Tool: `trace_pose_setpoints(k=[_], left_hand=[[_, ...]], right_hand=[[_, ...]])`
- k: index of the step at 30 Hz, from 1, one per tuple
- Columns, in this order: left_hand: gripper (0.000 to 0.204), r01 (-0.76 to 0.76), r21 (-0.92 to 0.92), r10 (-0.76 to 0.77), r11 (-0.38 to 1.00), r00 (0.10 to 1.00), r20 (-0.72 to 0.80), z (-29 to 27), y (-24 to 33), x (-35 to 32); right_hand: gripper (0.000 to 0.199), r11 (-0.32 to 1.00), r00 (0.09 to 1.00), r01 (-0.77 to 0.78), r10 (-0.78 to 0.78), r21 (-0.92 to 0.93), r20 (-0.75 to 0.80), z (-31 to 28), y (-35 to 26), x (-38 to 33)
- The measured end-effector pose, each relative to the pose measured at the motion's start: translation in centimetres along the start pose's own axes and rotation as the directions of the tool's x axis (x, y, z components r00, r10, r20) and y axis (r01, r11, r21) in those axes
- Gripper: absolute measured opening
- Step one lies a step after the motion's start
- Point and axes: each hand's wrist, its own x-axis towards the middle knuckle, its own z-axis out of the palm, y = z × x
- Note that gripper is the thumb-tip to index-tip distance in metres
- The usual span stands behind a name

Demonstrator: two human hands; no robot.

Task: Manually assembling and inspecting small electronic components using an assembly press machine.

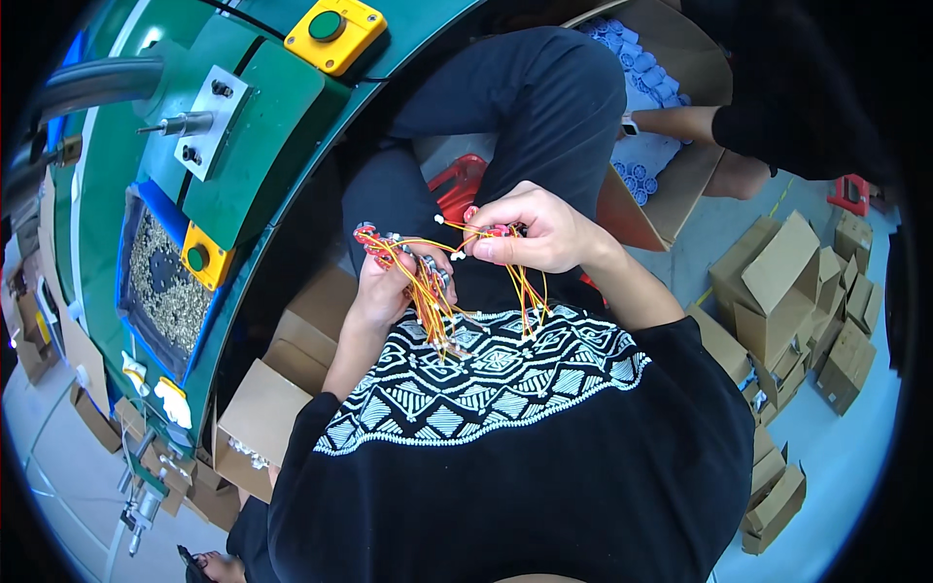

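Note:
My left hand (381, 290) is closed round a bundle of thin yellow and red wires (425, 296) with small round red-and-silver parts at their upper ends. The loose wire ends hang toward my patterned shirt. Beside it, my right hand (544, 231) pinches a smaller group of the same wired parts (501, 231) between thumb and fingers, and more wires (525, 287) trail below. Small white connectors (458, 256) show in the gap between both hands. A few wires cross that gap. My fingers hide part of both bundles.
At the left stands a green machine table with yellow button boxes (335, 36) and a blue-edged tray (165, 282) of small metal pieces. Far right, another person's arm (675, 123) reaches into a carton of pale blue parts (637, 73). Cardboard boxes (777, 272) lie on the floor.

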Motion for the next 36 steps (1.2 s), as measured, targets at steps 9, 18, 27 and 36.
trace_pose_setpoints(k=[9, 18, 27, 36], left_hand=[[0.051, 0.026, 0.078, -0.027, 0.997, 1.0, 0.004, -0.6, -0.7, -0.3], [0.055, 0.011, 0.1, 0.005, 0.995, 0.986, -0.167, -1.5, -1.2, 1.0], [0.038, 0.058, -0.137, -0.084, 0.989, 0.978, -0.19, -6.5, -4.5, 0.1], [0.028, 0.149, -0.09, -0.169, 0.985, 0.943, -0.287, -6.8, -3.2, 2.3]], right_hand=[[0.017, 0.999, 0.998, 0.038, -0.036, -0.037, 0.05, 1.4, -1.2, 0.1], [0.019, 0.985, 0.986, 0.16, -0.163, 0.064, 0.041, 0.1, -2.0, 0.4], [0.024, 0.91, 0.884, 0.316, -0.179, 0.268, -0.433, -12.8, -5.0, -0.1], [0.023, 0.982, 0.472, 0.172, -0.149, -0.075, -0.869, -43.9, -15.8, 10.5]])
